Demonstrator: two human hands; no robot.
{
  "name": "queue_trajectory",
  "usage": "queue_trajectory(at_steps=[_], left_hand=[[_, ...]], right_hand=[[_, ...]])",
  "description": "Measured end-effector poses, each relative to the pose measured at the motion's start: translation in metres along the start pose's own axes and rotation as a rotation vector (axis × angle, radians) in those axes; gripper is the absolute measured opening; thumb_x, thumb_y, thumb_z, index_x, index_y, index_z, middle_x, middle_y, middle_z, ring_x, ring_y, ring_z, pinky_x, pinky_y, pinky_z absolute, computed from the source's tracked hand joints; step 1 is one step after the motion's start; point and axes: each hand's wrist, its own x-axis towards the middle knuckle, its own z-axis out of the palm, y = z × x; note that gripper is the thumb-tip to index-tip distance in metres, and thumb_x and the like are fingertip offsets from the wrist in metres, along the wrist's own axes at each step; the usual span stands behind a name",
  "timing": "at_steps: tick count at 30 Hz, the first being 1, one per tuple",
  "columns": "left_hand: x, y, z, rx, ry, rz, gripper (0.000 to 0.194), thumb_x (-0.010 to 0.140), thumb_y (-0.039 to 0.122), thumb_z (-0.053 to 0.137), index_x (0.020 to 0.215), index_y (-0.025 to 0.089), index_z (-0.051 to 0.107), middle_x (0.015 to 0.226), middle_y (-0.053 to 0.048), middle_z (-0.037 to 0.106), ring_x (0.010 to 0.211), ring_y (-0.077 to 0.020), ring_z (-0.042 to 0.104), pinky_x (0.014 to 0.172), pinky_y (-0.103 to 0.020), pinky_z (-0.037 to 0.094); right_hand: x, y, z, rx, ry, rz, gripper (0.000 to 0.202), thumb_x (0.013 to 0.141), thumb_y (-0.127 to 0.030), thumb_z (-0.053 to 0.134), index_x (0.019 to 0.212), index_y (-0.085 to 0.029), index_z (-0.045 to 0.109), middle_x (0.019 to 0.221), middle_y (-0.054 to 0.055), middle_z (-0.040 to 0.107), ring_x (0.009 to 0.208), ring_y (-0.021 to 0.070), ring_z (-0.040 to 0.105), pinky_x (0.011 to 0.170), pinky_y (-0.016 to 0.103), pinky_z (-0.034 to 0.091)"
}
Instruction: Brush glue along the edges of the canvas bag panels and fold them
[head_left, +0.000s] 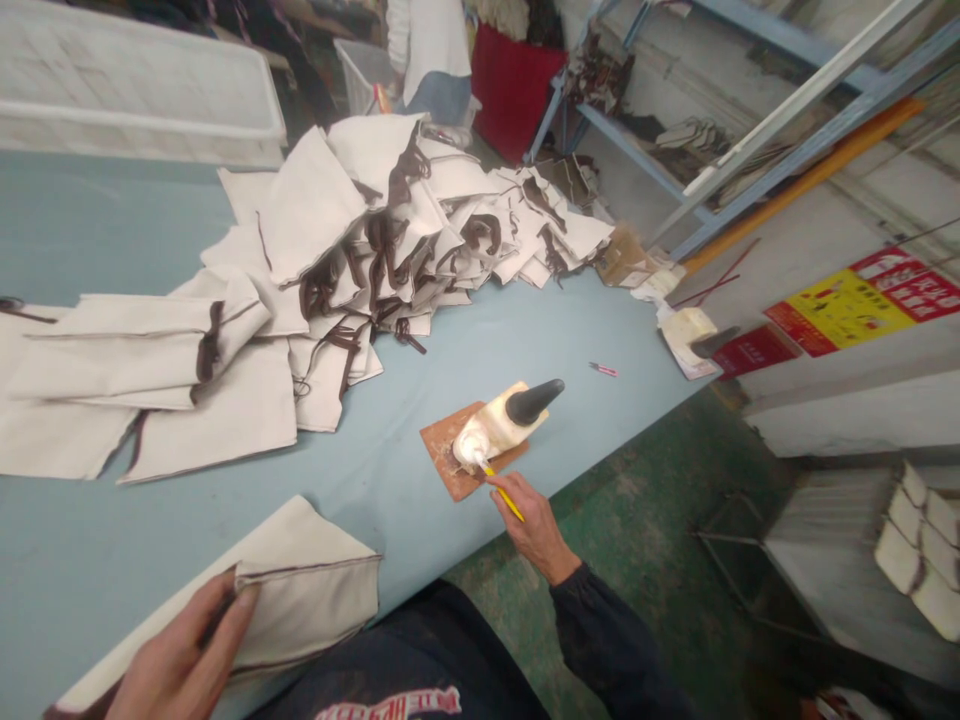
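Between the thumb and fingers of my left hand (191, 650) is the edge of a cream fabric piece (315, 590) with dark brown trim, lying folded at the table's near edge. My right hand (536, 525) is closed around a yellow-handled brush (506, 495). The brush's tip dips into the white, paste-like contents at the opening of a cream plastic container (506, 418) with a black cone-shaped part. That container rests on a brown board (442, 440) on the blue-green table (360, 510).
A large heap of cream fabric pieces (315, 200) with brown straps spreads across the table's far side. Small pink-handled snips (602, 369) and a second container (688, 332) lie toward the right edge. A white bin (142, 90) stands behind; a person (435, 60) is farther back.
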Motion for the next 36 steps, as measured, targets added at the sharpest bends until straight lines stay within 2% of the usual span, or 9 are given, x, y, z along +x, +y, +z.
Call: queue_trajectory(at_steps=[3, 9, 13, 17, 23, 26, 29, 33, 36], left_hand=[[0.001, -0.008, 0.0, -0.098, -0.102, -0.027, 0.053, 0.084, 0.071, 0.058, 0.104, 0.024, 0.07, 0.115, -0.004, 0.08, 0.108, -0.0273, 0.076, 0.094, -0.026, 0.059], [-0.002, -0.013, 0.0, -0.094, -0.108, -0.072, 0.056, 0.085, 0.072, 0.057, 0.106, 0.022, 0.069, 0.117, -0.006, 0.079, 0.113, -0.0278, 0.074, 0.098, -0.026, 0.057], [-0.003, -0.009, -0.001, -0.105, -0.122, -0.034, 0.053, 0.087, 0.069, 0.056, 0.109, 0.022, 0.068, 0.119, -0.006, 0.079, 0.113, -0.0277, 0.073, 0.099, -0.028, 0.057], [-0.004, -0.006, -0.002, -0.107, -0.128, -0.022, 0.049, 0.089, 0.064, 0.057, 0.111, 0.022, 0.067, 0.119, -0.005, 0.078, 0.113, -0.0273, 0.073, 0.097, -0.027, 0.057], [-0.005, -0.001, 0.0, -0.089, -0.123, -0.022, 0.052, 0.09, 0.066, 0.054, 0.111, 0.02, 0.067, 0.117, -0.005, 0.078, 0.114, -0.0276, 0.072, 0.095, -0.027, 0.058], [-0.008, 0.006, 0.001, -0.088, -0.064, -0.015, 0.056, 0.088, 0.071, 0.051, 0.107, 0.021, 0.068, 0.112, -0.006, 0.08, 0.108, -0.0285, 0.074, 0.093, -0.03, 0.06], [-0.011, 0.009, 0.001, -0.081, -0.011, -0.021, 0.059, 0.087, 0.074, 0.048, 0.105, 0.022, 0.068, 0.109, -0.007, 0.08, 0.105, -0.0293, 0.076, 0.092, -0.033, 0.061], [-0.013, -0.001, 0.001, -0.066, -0.078, -0.019, 0.056, 0.088, 0.072, 0.051, 0.109, 0.023, 0.068, 0.112, -0.006, 0.08, 0.108, -0.0281, 0.075, 0.089, -0.03, 0.062], [-0.015, -0.008, 0.002, -0.068, -0.111, -0.023, 0.054, 0.09, 0.07, 0.051, 0.112, 0.023, 0.067, 0.117, -0.005, 0.079, 0.112, -0.0263, 0.074, 0.093, -0.028, 0.06]], right_hand=[[-0.005, 0.0, -0.003, -0.014, 0.006, -0.002, 0.029, 0.104, -0.028, 0.049, 0.126, -0.026, 0.068, 0.098, 0.007, 0.067, 0.091, 0.0221, 0.068, 0.083, 0.033, 0.055], [0.004, -0.001, -0.001, -0.033, 0.019, 0.002, 0.026, 0.105, -0.029, 0.049, 0.123, -0.026, 0.067, 0.104, 0.007, 0.067, 0.098, 0.0222, 0.067, 0.087, 0.034, 0.054], [0.01, 0.0, 0.006, -0.084, -0.026, -0.006, 0.022, 0.101, -0.029, 0.054, 0.116, -0.026, 0.07, 0.098, 0.006, 0.065, 0.09, 0.0224, 0.067, 0.08, 0.032, 0.054], [0.005, -0.006, 0.005, -0.128, -0.047, -0.006, 0.024, 0.099, -0.023, 0.052, 0.114, -0.025, 0.07, 0.094, 0.006, 0.062, 0.085, 0.0217, 0.066, 0.077, 0.032, 0.054], [-0.005, -0.015, -0.005, -0.151, -0.094, -0.018, 0.026, 0.096, -0.017, 0.051, 0.112, -0.025, 0.071, 0.094, 0.005, 0.06, 0.083, 0.02, 0.065, 0.076, 0.03, 0.052], [-0.011, -0.014, -0.009, -0.097, -0.107, -0.016, 0.027, 0.096, -0.018, 0.052, 0.113, -0.025, 0.072, 0.094, 0.005, 0.061, 0.084, 0.0195, 0.065, 0.077, 0.03, 0.051], [-0.015, -0.012, -0.01, 0.078, -0.057, 0.051, 0.024, 0.094, -0.021, 0.058, 0.11, -0.026, 0.075, 0.092, 0.004, 0.062, 0.084, 0.0196, 0.064, 0.079, 0.031, 0.049], [-0.012, -0.008, 0.0, 0.255, 0.085, 0.147, 0.019, 0.094, -0.031, 0.063, 0.106, -0.026, 0.076, 0.094, 0.004, 0.065, 0.088, 0.0207, 0.064, 0.083, 0.033, 0.049], [-0.008, -0.003, 0.016, 0.322, 0.18, 0.215, 0.025, 0.095, -0.041, 0.062, 0.106, -0.023, 0.076, 0.096, 0.005, 0.067, 0.086, 0.0207, 0.063, 0.08, 0.033, 0.051]])
